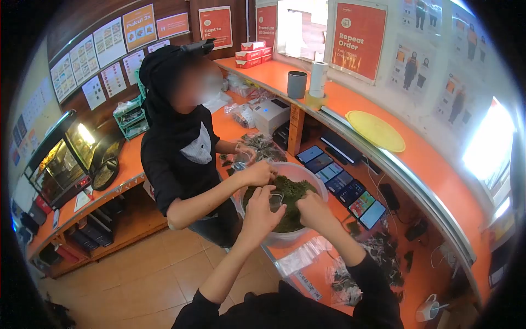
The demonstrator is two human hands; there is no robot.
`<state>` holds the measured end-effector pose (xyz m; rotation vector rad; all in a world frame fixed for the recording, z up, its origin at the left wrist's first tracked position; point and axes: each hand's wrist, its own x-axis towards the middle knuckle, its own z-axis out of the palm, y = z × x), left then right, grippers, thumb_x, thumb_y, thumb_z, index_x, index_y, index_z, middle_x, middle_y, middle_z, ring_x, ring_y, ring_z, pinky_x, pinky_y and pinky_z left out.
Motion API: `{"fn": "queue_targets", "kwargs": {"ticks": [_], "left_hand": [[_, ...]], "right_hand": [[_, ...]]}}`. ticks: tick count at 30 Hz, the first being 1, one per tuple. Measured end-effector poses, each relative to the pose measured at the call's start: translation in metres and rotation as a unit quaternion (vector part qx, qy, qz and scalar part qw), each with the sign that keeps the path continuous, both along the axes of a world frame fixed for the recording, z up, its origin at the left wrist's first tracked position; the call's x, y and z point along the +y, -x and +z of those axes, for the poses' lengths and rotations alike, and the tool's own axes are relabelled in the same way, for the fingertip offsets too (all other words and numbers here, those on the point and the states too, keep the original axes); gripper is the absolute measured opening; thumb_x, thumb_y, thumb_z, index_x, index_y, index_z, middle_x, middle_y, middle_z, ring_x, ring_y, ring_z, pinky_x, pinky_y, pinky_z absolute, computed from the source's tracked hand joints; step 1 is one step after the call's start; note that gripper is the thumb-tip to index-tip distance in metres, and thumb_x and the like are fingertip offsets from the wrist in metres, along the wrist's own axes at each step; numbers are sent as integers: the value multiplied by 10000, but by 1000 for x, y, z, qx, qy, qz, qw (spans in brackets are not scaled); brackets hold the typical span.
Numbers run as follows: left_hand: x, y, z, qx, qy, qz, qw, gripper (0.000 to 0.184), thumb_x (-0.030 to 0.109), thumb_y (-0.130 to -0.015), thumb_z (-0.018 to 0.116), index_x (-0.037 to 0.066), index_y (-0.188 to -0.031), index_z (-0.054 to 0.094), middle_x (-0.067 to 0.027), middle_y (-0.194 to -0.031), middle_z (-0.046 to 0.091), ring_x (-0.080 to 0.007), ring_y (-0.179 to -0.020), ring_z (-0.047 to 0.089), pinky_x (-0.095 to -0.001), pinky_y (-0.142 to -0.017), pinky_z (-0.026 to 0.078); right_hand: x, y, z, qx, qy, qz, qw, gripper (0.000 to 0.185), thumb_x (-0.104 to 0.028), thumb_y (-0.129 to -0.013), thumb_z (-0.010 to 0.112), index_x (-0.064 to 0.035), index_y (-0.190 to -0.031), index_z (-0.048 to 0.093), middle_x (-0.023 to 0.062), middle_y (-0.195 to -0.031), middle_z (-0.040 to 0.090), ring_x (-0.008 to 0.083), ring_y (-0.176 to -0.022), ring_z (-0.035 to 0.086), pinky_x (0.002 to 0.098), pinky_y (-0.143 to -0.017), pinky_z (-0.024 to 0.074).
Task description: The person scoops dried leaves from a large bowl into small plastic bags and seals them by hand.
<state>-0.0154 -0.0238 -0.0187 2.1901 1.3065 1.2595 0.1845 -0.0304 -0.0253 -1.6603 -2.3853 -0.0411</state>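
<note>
Orange counter: over tub, plastic is held by half-curled left hand; greens are touched by nearly closed right hand, contents unclear.

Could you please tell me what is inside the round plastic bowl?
The bowl holds a dark green, crumbly heap. The left hand, right hand and co-worker's hand hide parts of it, and whatever lies beneath its surface cannot be seen.
</note>
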Motion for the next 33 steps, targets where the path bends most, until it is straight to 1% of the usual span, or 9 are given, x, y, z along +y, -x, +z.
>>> {"fn": "queue_targets", "kwargs": {"ticks": [2,3,5,8,10,12,13,20,33], "left_hand": [[3,5,-4,-33,8,7,999,518,192,-750,816,5,-1182,600,-183,-998,626,-185,-631,628,-293,-608,516],[2,8,4,-34,4,13,999,518,192,-750,816,5,-1182,600,-183,-998,626,-185,-631,628,-293,-608,516],[-9,11,21,-82,119,-20,989,525,214,-763,818,-5,-1181,588,-146,-1012,581,-167,-789,639,-299,-697,533],[-9,4,15,-159,81,-62,982,487,202,-767,848,-2,-1142,614,-80,-933,613,-75,-706,625,-239,-622,522],[-16,3,18,-195,118,-84,970,400,157,-797,831,-11,-1090,616,-51,-919,604,-67,-759,629,-230,-660,528],[-21,5,17,-364,190,-141,901,328,122,-819,808,-7,-1040,604,-36,-893,612,-80,-747,620,-213,-704,511],[-23,7,15,-402,185,-159,882,180,30,-874,726,-13,-991,596,-38,-888,644,-101,-819,666,-215,-738,518],[-41,12,19,-409,170,-159,882,128,-4,-880,700,-36,-984,633,-82,-891,694,-125,-818,694,-233,-733,541],[-72,-8,30,-410,239,-214,854,85,-57,-818,718,-49,-902,710,-109,-797,711,-137,-678,678,-247,-644,546]], "right_hand": [[4,3,1,-10,-19,35,999,198,-89,-688,704,-53,-882,723,144,-954,635,313,-963,597,399,-833,469],[0,8,15,-12,-22,41,999,198,-89,-688,704,-53,-882,723,144,-954,635,313,-963,597,399,-833,469],[-20,22,49,132,-243,98,956,371,-136,-677,734,-91,-1045,704,69,-914,619,265,-914,583,367,-828,426],[-20,33,43,236,-167,108,951,472,-190,-696,776,-111,-1147,663,12,-852,590,228,-883,569,339,-847,383],[-22,35,31,274,-195,104,936,396,-154,-733,782,-105,-1114,683,21,-825,599,208,-838,579,330,-815,412],[-27,37,28,415,-188,64,888,311,-93,-762,764,-109,-1063,686,38,-821,608,189,-775,576,331,-745,400],[-29,38,29,440,-196,63,874,267,-40,-754,755,-89,-1009,694,44,-771,615,186,-703,570,318,-714,411],[-41,29,24,533,-157,111,824,77,3,-748,727,-11,-804,677,62,-774,653,175,-712,589,301,-682,457],[-88,26,41,510,-171,94,838,97,1,-708,725,-12,-788,672,77,-762,663,183,-705,616,309,-661,472]]}}
